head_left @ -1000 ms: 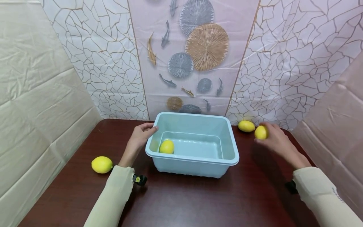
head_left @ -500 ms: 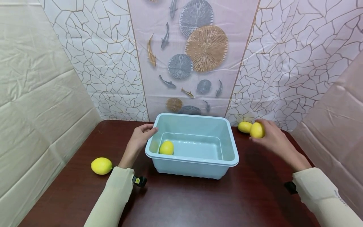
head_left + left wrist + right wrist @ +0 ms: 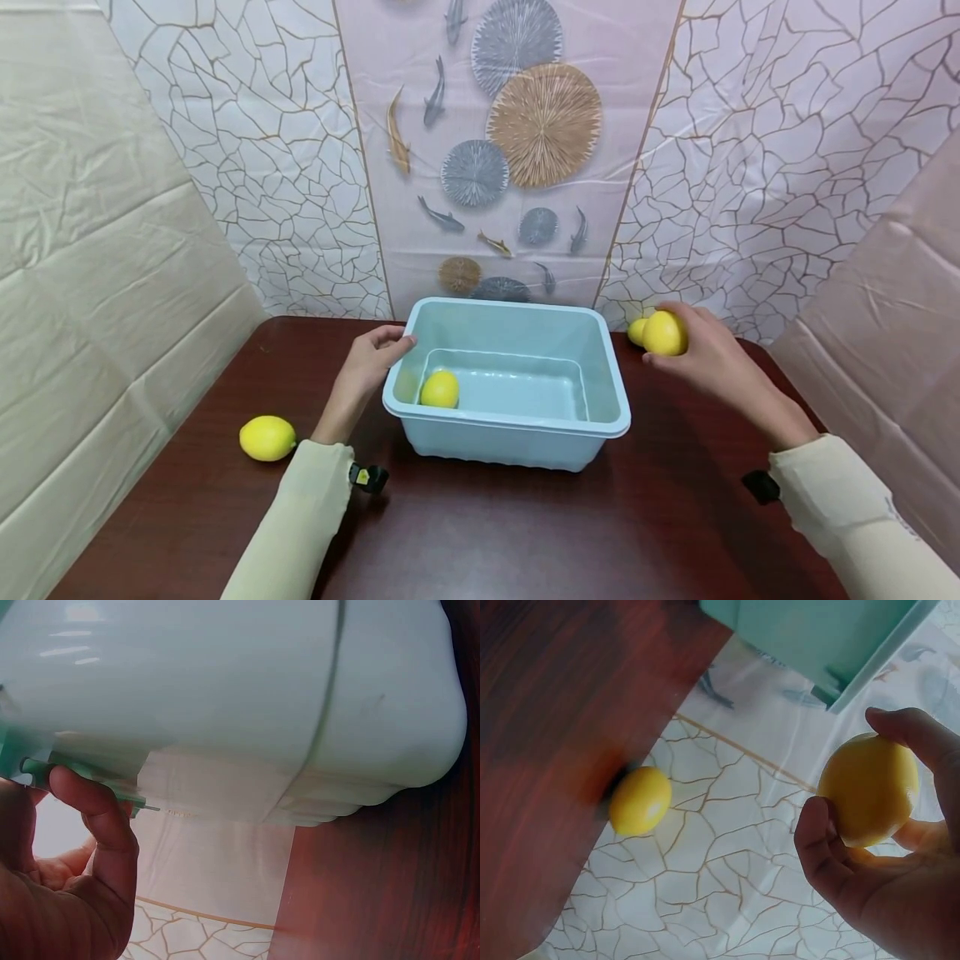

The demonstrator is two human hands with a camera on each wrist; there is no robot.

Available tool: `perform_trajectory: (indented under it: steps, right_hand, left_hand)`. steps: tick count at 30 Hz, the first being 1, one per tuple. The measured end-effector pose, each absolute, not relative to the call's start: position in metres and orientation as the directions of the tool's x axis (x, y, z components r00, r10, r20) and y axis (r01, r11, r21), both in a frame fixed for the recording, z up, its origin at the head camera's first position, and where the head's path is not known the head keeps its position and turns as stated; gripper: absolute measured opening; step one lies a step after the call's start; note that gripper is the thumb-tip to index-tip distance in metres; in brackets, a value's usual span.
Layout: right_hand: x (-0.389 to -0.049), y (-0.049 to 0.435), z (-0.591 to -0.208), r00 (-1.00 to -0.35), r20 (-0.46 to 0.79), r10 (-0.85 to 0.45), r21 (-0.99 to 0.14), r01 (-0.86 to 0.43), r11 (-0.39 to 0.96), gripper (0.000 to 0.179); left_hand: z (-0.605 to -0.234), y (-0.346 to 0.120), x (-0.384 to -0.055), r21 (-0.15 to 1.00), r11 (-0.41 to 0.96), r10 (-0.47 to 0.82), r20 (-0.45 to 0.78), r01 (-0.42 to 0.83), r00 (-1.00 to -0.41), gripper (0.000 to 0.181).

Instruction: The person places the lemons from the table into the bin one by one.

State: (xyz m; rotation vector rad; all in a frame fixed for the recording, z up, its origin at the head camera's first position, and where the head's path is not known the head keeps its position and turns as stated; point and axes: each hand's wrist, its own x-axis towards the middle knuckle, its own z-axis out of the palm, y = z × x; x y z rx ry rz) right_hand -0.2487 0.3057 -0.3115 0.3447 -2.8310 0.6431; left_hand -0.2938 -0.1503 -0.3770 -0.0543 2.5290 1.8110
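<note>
A light blue plastic basin (image 3: 510, 425) stands on the table, one lemon (image 3: 440, 389) lying in its left end. My left hand (image 3: 371, 360) grips the basin's left rim between thumb and fingers; the left wrist view shows curled fingers (image 3: 97, 817) at that rim. Raised above the table to the right of the basin, my right hand (image 3: 701, 348) holds another lemon (image 3: 870, 789) between thumb and fingertips. Behind it a further lemon (image 3: 640, 801) rests at the table's back edge, partly hidden in the head view by the held one.
To the left of my left forearm, a lemon (image 3: 267, 438) lies on the dark red-brown table (image 3: 510, 533). A patterned cloth (image 3: 285, 167) hangs behind the table's back edge, and pale cloth walls (image 3: 112, 275) close off both sides.
My right hand has lifted the lemon a little and carried it left, toward the basin, so it now covers part of the lemon behind. The left hand stays on the rim.
</note>
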Motion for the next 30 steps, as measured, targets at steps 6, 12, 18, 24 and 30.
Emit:
perform_trajectory:
  steps: [6, 12, 18, 24, 30]
  right_hand:
    - [-0.246, 0.300, -0.307, -0.932, 0.298, -0.208, -0.406, -0.321, 0.856, 0.072]
    - [-0.245, 0.294, -0.303, -0.924, 0.297, -0.241, -0.456, -0.359, 0.814, 0.068]
    - [-0.244, 0.285, -0.299, -0.927, 0.269, -0.261, -0.509, -0.367, 0.778, 0.070]
    - [-0.243, 0.276, -0.296, -0.937, 0.239, -0.255, -0.527, -0.346, 0.776, 0.073]
    - [-0.244, 0.268, -0.296, -0.934, 0.236, -0.269, -0.537, -0.356, 0.765, 0.070]
  left_hand:
    - [-0.377, -0.149, -0.295, 0.944, 0.327, -0.011, -0.052, -0.053, -0.999, 0.049]
    - [-0.379, -0.149, -0.296, 0.938, 0.337, -0.014, -0.075, -0.075, -0.997, 0.054]
    - [-0.380, -0.150, -0.294, 0.940, 0.334, -0.005, -0.072, -0.070, -0.997, 0.055]
    - [-0.381, -0.151, -0.295, 0.943, 0.328, 0.007, -0.060, -0.054, -0.998, 0.054]
    - [-0.381, -0.151, -0.295, 0.938, 0.340, 0.009, -0.071, -0.063, -0.997, 0.055]
